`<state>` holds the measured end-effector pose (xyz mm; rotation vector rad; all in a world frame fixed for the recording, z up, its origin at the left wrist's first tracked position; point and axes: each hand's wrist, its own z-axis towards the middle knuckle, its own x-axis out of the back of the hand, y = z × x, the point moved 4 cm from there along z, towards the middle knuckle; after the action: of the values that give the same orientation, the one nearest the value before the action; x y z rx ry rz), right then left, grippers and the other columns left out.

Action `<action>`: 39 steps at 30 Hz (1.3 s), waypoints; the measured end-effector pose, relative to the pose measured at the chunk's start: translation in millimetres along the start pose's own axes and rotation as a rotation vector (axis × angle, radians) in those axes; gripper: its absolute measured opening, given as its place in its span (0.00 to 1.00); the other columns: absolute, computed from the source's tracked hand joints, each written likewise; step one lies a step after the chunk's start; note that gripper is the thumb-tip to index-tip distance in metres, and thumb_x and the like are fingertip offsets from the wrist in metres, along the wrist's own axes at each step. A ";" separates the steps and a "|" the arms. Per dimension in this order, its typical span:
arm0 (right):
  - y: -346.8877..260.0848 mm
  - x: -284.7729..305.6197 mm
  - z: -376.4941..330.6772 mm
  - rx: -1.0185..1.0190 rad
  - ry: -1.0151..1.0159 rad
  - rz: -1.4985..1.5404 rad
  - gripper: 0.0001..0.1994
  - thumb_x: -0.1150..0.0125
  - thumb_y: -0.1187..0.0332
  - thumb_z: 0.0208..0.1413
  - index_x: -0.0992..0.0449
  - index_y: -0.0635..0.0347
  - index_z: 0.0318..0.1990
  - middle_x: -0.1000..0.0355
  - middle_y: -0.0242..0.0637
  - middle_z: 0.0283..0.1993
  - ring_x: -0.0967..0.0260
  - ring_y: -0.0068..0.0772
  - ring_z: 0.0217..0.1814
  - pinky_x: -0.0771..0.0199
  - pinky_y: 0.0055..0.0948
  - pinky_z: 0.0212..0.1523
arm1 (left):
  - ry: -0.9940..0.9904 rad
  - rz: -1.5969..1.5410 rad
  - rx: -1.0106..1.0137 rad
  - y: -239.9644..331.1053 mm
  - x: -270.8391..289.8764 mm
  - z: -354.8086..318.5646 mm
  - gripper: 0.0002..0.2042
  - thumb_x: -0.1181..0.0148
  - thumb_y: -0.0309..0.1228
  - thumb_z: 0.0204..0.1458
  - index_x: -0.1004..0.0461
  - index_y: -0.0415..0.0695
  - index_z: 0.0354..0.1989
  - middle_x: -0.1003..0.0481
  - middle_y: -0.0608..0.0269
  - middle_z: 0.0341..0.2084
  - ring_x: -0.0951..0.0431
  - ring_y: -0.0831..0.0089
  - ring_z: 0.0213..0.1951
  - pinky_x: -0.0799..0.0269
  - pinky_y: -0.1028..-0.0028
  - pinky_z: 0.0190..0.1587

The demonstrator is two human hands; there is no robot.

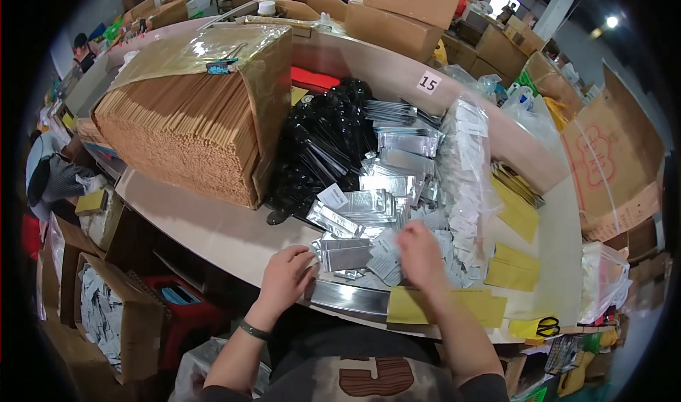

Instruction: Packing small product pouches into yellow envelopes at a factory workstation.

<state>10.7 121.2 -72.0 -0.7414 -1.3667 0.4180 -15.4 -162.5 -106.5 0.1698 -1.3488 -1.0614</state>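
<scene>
My left hand point(285, 278) is at the table's front edge, its fingers curled closed at the left end of a flat silver packet point(345, 255). My right hand point(421, 253) is smeared by motion over white printed slips point(385, 256), so whether it grips one cannot be made out. Behind both hands rises a heap of shiny silver packets point(386, 185). Left of that heap lies a pile of glossy black plastic pieces point(319, 146). A long clear bag of white slips point(464, 175) stands to the right.
A big carton packed with brown cardboard sheets point(184, 132) fills the table's left. Yellow envelopes point(512, 266) lie at the right, with black-handled scissors point(547, 327) at the corner. A raised panel point(511, 125) borders the back. An open box of silver packets point(103, 310) stands lower left.
</scene>
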 end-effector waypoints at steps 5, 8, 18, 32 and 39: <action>19.6 57.5 5.1 0.235 0.145 -0.307 0.06 0.43 0.71 0.54 0.24 0.65 0.32 0.27 0.49 0.38 0.29 0.52 0.43 0.29 0.44 0.44 | -0.074 0.040 -0.141 18.0 -20.3 25.5 0.18 0.31 0.29 0.44 0.24 0.44 0.45 0.24 0.56 0.43 0.24 0.54 0.45 0.26 0.60 0.45; 23.5 41.1 -10.4 0.154 -0.061 -0.160 0.06 0.43 0.71 0.54 0.23 0.64 0.33 0.27 0.47 0.46 0.30 0.51 0.52 0.30 0.42 0.53 | -0.156 0.114 -0.197 33.1 -36.9 42.2 0.18 0.31 0.30 0.40 0.28 0.45 0.41 0.25 0.59 0.37 0.25 0.56 0.42 0.29 0.60 0.42; -0.5 -34.8 -32.7 0.412 0.096 -0.272 0.07 0.35 0.72 0.43 0.23 0.67 0.30 0.32 0.58 0.58 0.35 0.59 0.59 0.33 0.46 0.58 | -0.124 0.218 0.122 9.3 -42.0 39.3 0.07 0.38 0.32 0.50 0.24 0.47 0.36 0.22 0.58 0.31 0.21 0.54 0.34 0.26 0.59 0.34; -14.4 11.2 15.9 0.297 0.302 -0.099 0.06 0.40 0.73 0.56 0.22 0.65 0.38 0.25 0.44 0.35 0.27 0.47 0.37 0.27 0.40 0.39 | 0.183 0.256 -0.001 -26.2 24.3 62.9 0.13 0.37 0.27 0.49 0.26 0.44 0.44 0.26 0.56 0.46 0.24 0.52 0.46 0.26 0.59 0.46; -51.1 -40.9 25.6 0.266 -0.295 0.086 0.11 0.38 0.71 0.56 0.22 0.63 0.46 0.23 0.44 0.35 0.25 0.41 0.34 0.26 0.33 0.39 | -0.131 0.329 0.253 -38.3 10.4 76.8 0.17 0.37 0.34 0.50 0.30 0.50 0.48 0.27 0.56 0.44 0.22 0.52 0.41 0.24 0.57 0.40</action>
<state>-29.2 63.7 -65.5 -0.5329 -1.5193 0.7858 -101.5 -155.7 -102.4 0.0621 -1.5661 -0.6341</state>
